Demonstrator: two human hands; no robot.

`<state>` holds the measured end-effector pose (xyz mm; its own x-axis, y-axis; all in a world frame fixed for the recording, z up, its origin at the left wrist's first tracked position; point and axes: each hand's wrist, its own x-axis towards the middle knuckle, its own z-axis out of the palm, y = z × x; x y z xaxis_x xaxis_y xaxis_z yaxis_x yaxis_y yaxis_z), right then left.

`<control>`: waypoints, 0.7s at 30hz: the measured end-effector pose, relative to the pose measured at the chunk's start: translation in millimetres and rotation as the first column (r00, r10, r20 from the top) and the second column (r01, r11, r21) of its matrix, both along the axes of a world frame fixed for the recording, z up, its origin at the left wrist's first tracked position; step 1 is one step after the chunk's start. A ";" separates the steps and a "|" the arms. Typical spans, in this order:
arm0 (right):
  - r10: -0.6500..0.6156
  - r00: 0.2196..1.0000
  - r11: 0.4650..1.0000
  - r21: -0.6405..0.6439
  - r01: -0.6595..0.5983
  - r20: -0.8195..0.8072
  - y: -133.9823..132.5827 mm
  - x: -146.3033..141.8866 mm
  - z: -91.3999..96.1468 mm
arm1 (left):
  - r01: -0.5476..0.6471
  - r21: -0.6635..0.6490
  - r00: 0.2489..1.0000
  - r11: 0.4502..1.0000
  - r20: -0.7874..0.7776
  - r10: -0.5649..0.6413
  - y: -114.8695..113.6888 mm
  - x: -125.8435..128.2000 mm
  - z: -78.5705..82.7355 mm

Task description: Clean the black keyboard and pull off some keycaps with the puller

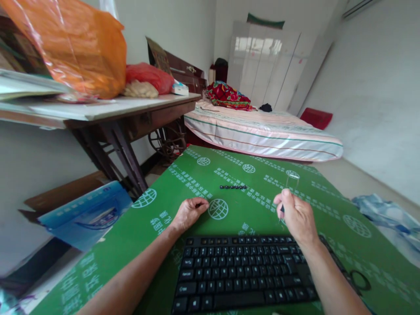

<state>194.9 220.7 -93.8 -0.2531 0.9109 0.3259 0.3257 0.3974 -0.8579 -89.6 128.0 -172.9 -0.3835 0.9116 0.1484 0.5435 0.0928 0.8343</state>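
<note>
My left hand (192, 213) rests on the green tabletop (193, 175) with its fingers curled in, left of a printed globe. Whether anything sits inside those fingers is hidden. Over the keyboard's upper right, my right hand (297, 214) pinches a small dark piece (282, 209), too little of it showing to name. A clear, glass-like cylinder (292, 180) appears just beyond that hand; I cannot tell if they touch. Below both hands lies a black keyboard (243, 271), with brownish spots along its upper left row. Small black pieces like keycaps (232, 187) form a short line beyond it.
A black cable loop (361, 280) lies right of the keyboard. Blue-white cloth (387, 214) is at the right edge. On the left, a sewing-machine table (138, 109) bears an orange bag (88, 48) and a red bag (151, 78). A bed (262, 127) stands beyond.
</note>
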 end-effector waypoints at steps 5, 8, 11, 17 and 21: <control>-0.010 0.970 0.973 -0.228 -0.047 -0.241 -15.7 8.1 -4.7 | 0.018 -0.019 1.000 1.000 -0.025 -0.019 -4.0 3.3 10.0; 0.060 0.950 0.932 -0.323 -0.163 -0.305 -20.1 15.0 -15.6 | -0.024 -0.030 0.998 0.999 -0.056 0.022 -16.5 15.0 23.2; 0.165 0.944 0.900 -0.347 -0.262 -0.285 -26.3 20.4 -27.8 | -0.066 -0.018 0.994 0.998 -0.091 0.064 -38.1 34.4 37.6; 0.364 0.890 0.822 -0.354 -0.446 -0.275 -39.7 18.7 -35.6 | -0.025 0.070 0.973 0.997 -0.228 0.041 -80.0 82.7 56.7; 0.434 0.853 0.791 -0.331 -0.515 -0.291 -43.6 17.7 -29.2 | 0.052 0.094 0.972 0.994 -0.233 -0.029 -88.0 107.7 59.1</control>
